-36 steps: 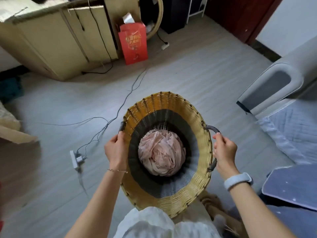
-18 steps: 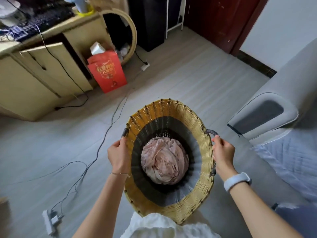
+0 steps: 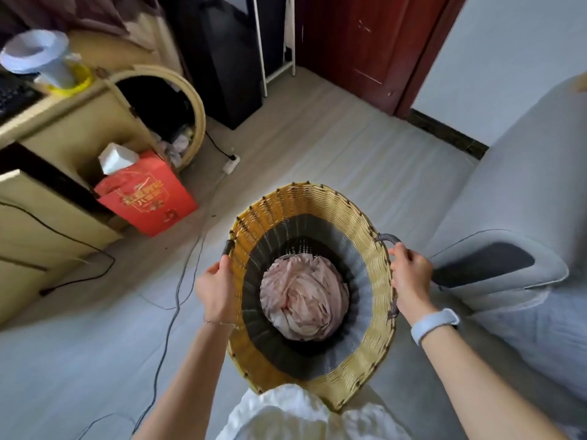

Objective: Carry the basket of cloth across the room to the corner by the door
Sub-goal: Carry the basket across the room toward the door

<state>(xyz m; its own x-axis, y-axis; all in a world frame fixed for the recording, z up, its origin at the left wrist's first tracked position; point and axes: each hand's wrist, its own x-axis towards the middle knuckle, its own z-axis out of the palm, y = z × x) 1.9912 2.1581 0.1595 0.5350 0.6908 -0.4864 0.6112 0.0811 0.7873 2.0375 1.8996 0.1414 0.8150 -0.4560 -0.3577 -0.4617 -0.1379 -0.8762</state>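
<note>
The woven basket (image 3: pixel 374 249) hung at waist height, pink cloth (image 3: pixel 305 296) bunched at its bottom, left hand (image 3: pixel 217 289) and right hand (image 3: pixel 411 277) each curled around a side handle. Within the last second the red door (image 3: pixel 365 42) had come into view ahead, so the corner looked close.

Just the one cam, strapped to my head, wide-angle, looking steeply down and forward. My arms and the basket (image 3: pixel 313 198) I'm holding sit close up at the bottom, the floor (image 3: pixel 365 147) stretches ahead to the door (image 3: pixel 365 42) up top.
</note>
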